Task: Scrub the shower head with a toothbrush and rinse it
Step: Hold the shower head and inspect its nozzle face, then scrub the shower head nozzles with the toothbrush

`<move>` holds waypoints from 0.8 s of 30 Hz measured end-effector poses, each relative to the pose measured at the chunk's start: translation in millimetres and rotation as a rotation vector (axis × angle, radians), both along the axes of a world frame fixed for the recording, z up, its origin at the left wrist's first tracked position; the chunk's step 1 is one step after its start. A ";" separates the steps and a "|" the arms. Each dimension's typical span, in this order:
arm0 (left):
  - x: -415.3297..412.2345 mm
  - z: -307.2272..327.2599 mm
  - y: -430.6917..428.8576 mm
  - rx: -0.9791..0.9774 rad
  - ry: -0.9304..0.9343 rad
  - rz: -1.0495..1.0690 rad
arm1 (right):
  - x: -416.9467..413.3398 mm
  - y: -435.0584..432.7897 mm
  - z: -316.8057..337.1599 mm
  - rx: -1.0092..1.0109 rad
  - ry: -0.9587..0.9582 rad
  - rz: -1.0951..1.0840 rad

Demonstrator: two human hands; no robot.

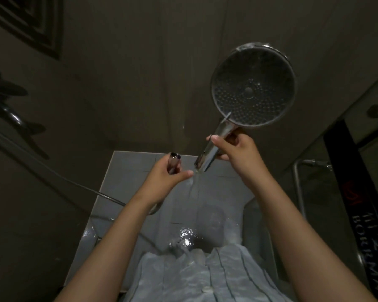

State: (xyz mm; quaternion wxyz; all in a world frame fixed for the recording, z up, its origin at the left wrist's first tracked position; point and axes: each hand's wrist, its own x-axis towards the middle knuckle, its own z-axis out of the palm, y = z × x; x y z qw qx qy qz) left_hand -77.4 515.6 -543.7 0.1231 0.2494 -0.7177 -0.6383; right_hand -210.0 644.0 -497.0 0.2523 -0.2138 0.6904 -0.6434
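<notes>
A round chrome shower head (pixel 253 85) is held up, its nozzle face turned toward me and dotted with water drops. My right hand (pixel 234 151) grips its chrome handle just below the disc. Water runs out of the handle's open lower end (pixel 202 165) and falls to the floor. My left hand (pixel 170 177) grips the detached hose end fitting (pixel 174 161), just left of the handle's end and apart from it. The hose (pixel 74 184) trails off to the left. No toothbrush is in view.
Wet grey floor tiles (pixel 131 171) lie below, with a splash puddle (pixel 184 236) near my feet. A wall tap fitting (pixel 7 101) is at the left. A chrome rail (pixel 298 188) and a black towel (pixel 358 192) hang at the right.
</notes>
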 end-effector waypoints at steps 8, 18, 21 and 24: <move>-18.7 28.8 -7.4 -0.073 0.046 -0.066 | -4.9 -26.6 22.4 0.077 0.131 0.131; -23.8 40.8 -47.4 -0.008 0.054 0.040 | -5.2 -78.7 61.0 0.166 0.298 0.273; -21.8 49.2 -59.6 -0.025 0.100 0.084 | -2.6 -94.1 71.9 0.106 0.395 0.295; -18.1 56.0 -74.6 -0.031 0.111 0.094 | -1.3 -109.6 81.9 0.091 0.449 0.339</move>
